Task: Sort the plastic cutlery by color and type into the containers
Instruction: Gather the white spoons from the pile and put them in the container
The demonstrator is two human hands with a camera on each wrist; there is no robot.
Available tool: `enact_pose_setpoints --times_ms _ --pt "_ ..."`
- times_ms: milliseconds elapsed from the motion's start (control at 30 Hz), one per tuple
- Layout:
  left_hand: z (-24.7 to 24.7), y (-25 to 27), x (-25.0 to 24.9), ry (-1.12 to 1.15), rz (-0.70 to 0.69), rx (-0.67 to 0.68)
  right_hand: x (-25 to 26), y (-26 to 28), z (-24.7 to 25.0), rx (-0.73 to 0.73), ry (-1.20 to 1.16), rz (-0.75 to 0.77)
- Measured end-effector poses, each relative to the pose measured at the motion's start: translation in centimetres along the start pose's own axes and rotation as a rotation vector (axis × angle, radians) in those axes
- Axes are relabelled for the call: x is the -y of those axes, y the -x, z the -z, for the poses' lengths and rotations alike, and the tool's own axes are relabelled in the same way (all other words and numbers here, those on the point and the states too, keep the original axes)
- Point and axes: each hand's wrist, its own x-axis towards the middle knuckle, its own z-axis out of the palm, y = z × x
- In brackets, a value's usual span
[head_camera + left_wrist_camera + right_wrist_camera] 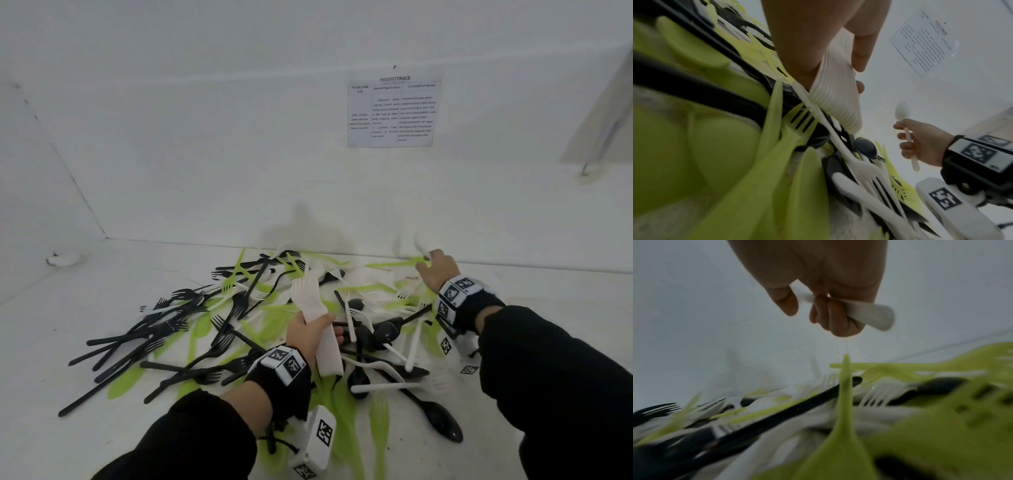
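Observation:
A heap of black, green and white plastic forks and spoons (260,329) lies on the white surface. My left hand (310,334) grips a stack of white forks (313,308), tines up, above the middle of the heap; the same stack (835,100) shows in the left wrist view. At the far right of the heap my right hand (435,269) holds a single white spoon (904,120) by its handle, bowl raised toward the wall. In the right wrist view the fingers (830,316) curl round that spoon's handle (869,316).
A white wall (239,137) rises right behind the heap, with a printed sheet (394,113) taped on it. A side wall stands at the left. Bare white surface (102,281) lies left of the heap. No containers are in view.

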Motion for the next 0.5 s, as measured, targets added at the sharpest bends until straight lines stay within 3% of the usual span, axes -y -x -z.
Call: enact_pose_setpoints --times_ms 200,500 --pt "0.1 -1.4 -0.9 -0.028 0.028 -0.010 0.9 -4.1 -0.5 0.188 0.396 0.111" --pt "0.9 -3.9 -1.3 -0.052 0.036 -0.012 -0.6 -9.1 -2.4 0.314 0.685 0.232"
